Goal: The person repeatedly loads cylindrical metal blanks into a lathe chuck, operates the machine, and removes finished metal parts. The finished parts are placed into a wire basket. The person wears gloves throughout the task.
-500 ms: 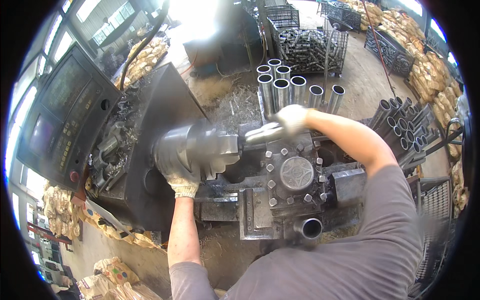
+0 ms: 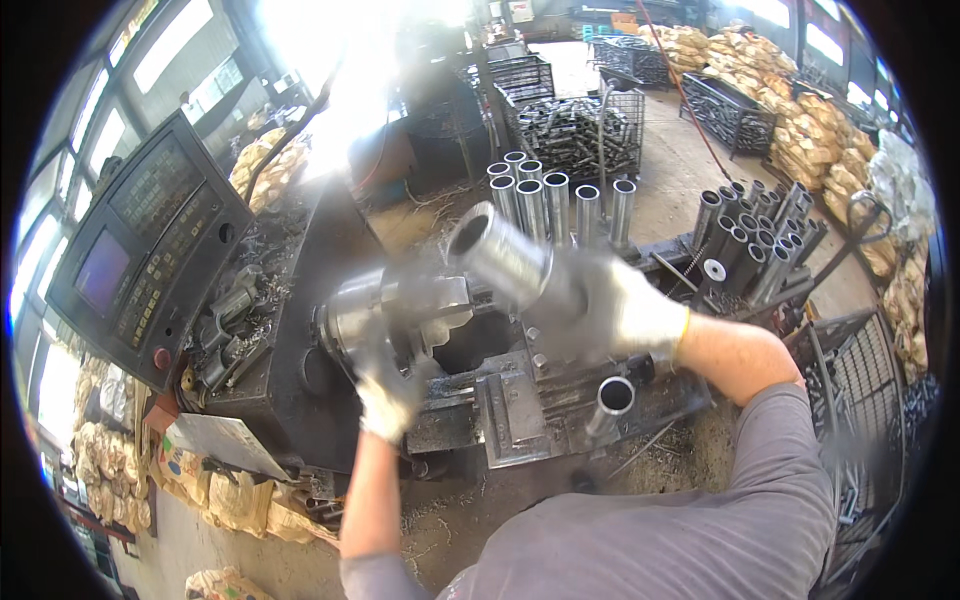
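A short, thick-walled steel tube (image 2: 505, 255) is in my gloved right hand (image 2: 625, 310), which closes round its right end. The tube is raised and tilted over the lathe bed, its open left end apart from the jawed lathe chuck (image 2: 440, 300). At the chuck's near side is my gloved left hand (image 2: 388, 390). Its fingers are dark and smeared by motion, so I cannot make out whether they grip the chuck. The held tube and right glove hide most of the tool post. A single upright tube (image 2: 608, 405) stands on the near part of the machine.
Several upright tubes (image 2: 555, 205) stand behind the lathe, and a bundle of tubes (image 2: 760, 235) leans at the right. A control panel (image 2: 140, 250) stands at the left. Wire crates (image 2: 585, 130) and stacked sacks (image 2: 815, 145) lie farther back. A mesh cart (image 2: 860, 365) is near my right elbow.
My right hand has come nearer from the far side of the tool post, raising the tube with its open end showing. My left hand has shifted slightly on the chuck's near side. The view has turned.
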{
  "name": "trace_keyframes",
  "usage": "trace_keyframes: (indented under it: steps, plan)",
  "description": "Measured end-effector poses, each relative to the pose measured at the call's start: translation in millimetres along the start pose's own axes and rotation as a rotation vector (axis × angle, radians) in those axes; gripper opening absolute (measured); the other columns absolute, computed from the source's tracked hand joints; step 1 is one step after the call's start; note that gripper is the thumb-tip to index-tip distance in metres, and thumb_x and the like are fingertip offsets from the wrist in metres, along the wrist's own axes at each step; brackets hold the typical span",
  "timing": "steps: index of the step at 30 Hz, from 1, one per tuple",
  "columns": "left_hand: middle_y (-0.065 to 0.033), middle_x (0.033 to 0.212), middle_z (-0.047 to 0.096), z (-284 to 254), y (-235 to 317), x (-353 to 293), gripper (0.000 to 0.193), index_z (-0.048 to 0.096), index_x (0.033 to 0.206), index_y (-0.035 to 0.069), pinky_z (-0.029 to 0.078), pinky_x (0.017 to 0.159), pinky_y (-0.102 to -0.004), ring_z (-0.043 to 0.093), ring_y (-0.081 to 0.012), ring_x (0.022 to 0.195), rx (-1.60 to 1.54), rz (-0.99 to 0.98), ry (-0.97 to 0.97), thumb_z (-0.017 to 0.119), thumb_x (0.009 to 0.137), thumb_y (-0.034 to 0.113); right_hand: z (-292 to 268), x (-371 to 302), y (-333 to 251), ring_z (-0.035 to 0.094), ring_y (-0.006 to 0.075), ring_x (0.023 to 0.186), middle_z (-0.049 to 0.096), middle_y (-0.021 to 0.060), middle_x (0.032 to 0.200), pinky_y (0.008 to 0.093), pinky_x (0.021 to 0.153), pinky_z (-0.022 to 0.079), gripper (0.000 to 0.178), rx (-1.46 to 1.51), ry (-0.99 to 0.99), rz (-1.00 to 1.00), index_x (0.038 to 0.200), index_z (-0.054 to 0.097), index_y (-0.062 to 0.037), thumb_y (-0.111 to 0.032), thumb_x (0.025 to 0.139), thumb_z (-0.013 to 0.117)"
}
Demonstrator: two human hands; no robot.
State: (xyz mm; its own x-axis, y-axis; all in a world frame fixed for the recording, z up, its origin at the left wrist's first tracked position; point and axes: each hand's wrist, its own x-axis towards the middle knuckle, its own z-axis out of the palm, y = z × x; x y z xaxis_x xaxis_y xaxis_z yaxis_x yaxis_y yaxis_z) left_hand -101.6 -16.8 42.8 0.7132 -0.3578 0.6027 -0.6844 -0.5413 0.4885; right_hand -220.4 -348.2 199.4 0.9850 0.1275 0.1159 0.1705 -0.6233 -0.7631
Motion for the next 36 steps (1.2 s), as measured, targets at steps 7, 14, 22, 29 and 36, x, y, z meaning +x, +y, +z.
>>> trace_keyframes:
  steps: [7, 14, 22, 29, 36]
  plan:
    - [-0.0132, 0.116, 0.071, 57, 91, -122, 0.048, 0.058, 0.136, -0.003, 0.058, 0.096, -0.0397, 0.071, -0.0240, 0.106, -1.460, -0.904, -0.100, 0.068, 0.097, 0.024, 191, -75, 37, 0.070, 0.0125, 0.094, 0.076, 0.0084, 0.109, 0.0293, 0.084, 0.056, 0.058, 0.955, -0.311, 0.494, 0.128, 0.072, 0.0027, -0.038, 0.088, 0.086]
    - [-0.0152, 0.128, 0.068, 135, 41, -161, 0.074, 0.050, 0.149, -0.004, 0.058, 0.094, -0.0402, 0.069, -0.0255, 0.112, -0.926, -1.120, -0.141, 0.085, 0.089, 0.021, 312, -105, 167, 0.072, 0.0145, 0.092, 0.077, 0.0140, 0.094, 0.0361, 0.082, 0.057, 0.057, 0.429, 0.079, 0.320, 0.115, 0.079, -0.0023, -0.050, 0.084, 0.087]
    - [-0.0165, 0.122, 0.072, 100, 28, -182, 0.037, 0.066, 0.123, 0.003, 0.056, 0.104, -0.0560, 0.069, -0.0380, 0.116, -1.810, -1.332, -0.041, 0.056, 0.103, 0.032, 248, -125, 143, 0.073, 0.0209, 0.078, 0.078, 0.0103, 0.095, 0.0378, 0.068, 0.059, 0.059, 0.410, -0.303, 0.559, 0.130, 0.066, -0.0037, -0.030, 0.082, 0.087]
    - [-0.0121, 0.116, 0.072, 75, 89, -169, 0.057, 0.048, 0.153, 0.005, 0.061, 0.087, -0.0405, 0.072, -0.0251, 0.099, -0.928, -0.923, -0.330, 0.071, 0.102, 0.016, 120, -200, 130, 0.073, 0.0183, 0.102, 0.078, 0.0117, 0.113, 0.0364, 0.089, 0.060, 0.054, 0.017, 0.207, 0.136, 0.134, 0.068, -0.0027, -0.009, 0.083, 0.083]
    - [-0.0138, 0.115, 0.076, 135, 149, -109, 0.070, 0.063, 0.132, 0.002, 0.060, 0.093, -0.0393, 0.075, -0.0245, 0.103, -0.429, -0.118, -0.143, 0.099, 0.074, 0.016, 90, -151, 124, 0.076, 0.0217, 0.103, 0.079, 0.0148, 0.113, 0.0391, 0.093, 0.060, 0.059, 0.116, 0.061, 0.212, 0.127, 0.070, -0.0039, -0.015, 0.072, 0.088]
